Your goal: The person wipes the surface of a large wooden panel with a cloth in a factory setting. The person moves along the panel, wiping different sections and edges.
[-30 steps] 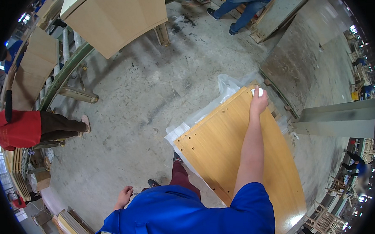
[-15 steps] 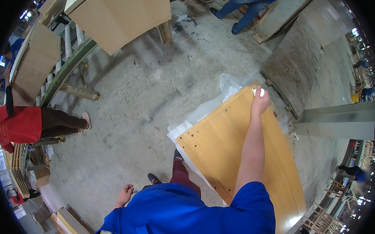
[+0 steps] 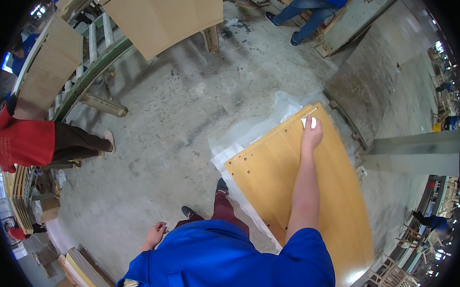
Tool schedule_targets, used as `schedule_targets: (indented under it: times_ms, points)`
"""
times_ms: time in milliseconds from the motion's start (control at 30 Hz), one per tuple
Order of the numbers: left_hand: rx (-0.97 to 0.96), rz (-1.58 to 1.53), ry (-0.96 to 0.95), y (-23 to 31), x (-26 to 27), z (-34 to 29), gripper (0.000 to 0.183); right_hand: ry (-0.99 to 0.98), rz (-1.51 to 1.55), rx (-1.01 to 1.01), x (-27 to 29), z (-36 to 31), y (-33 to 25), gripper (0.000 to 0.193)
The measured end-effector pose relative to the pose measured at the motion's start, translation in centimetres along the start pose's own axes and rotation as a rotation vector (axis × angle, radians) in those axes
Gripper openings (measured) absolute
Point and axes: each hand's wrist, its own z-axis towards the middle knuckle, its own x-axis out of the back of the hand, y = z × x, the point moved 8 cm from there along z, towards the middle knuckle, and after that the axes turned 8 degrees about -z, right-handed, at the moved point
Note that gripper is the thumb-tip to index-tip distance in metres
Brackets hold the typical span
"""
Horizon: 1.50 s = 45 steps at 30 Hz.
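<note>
Grips a small white pad (image 3: 308,123) in the right hand (image 3: 312,136), thumb and fingers closed about it, above the far end of a yellow-brown wooden panel (image 3: 338,192). Cannot tell exact material of pad, nor full contact with the wood below. Extends bare right forearm lengthwise over the panel.

Holds the left hand (image 3: 157,233) low at the left side of the body, well apart from the panel, fingers partly curled. Cannot tell contents, if any, of that hand.

Position of panel: to the right of the body, aslant, broad face up, long right edge bowed outward. Shows dark round holes near the left corner and along the near left edge; shows a bright patch of reflected light near the bottom end. Borders, along the upper-left side, on thin whitish sheeting (image 3: 232,141), spread out past the edge.

Wears blue shirt (image 3: 225,261) and dark red trousers (image 3: 228,210).

Surroundings: grey, stained concrete floor (image 3: 175,110); at upper left, a large pale panel (image 3: 166,20) beside a roller conveyor (image 3: 103,58) with green rail; at left, person in red top (image 3: 27,142); at top, person in jeans (image 3: 310,16); at right, grey beam (image 3: 414,151); at lower right, wooden chair frames (image 3: 396,278).
</note>
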Motion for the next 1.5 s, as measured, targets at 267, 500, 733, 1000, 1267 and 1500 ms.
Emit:
schedule_targets:
  times_ms: [267,500,733,1000,1267,1500]
  points:
    - [-0.024,-0.026,0.008,-0.9,0.3,0.2,0.031,-0.078,0.065,0.028,0.1,-4.8,-1.4,0.038]
    - [-0.031,-0.032,0.012,-1.0,0.4,-0.4,0.03,-0.083,0.113,0.032,0.7,-6.4,-1.7,0.035]
    - [-0.021,-0.076,0.033,-1.5,0.2,-0.8,0.029,-0.102,0.066,0.018,0.7,-6.5,-2.1,0.035]
    - [-0.044,-0.076,0.053,-2.2,0.0,-1.1,0.029,-0.122,0.044,0.015,0.9,-7.0,-2.2,0.036]
    - [-0.062,-0.083,0.057,-2.7,-0.3,-0.9,0.029,-0.18,0.122,0.101,0.2,-10.0,-3.0,0.036]
    - [-0.062,-0.06,0.022,-2.8,-0.6,-0.6,0.03,-0.252,0.164,0.159,-0.2,-13.8,-3.7,0.036]
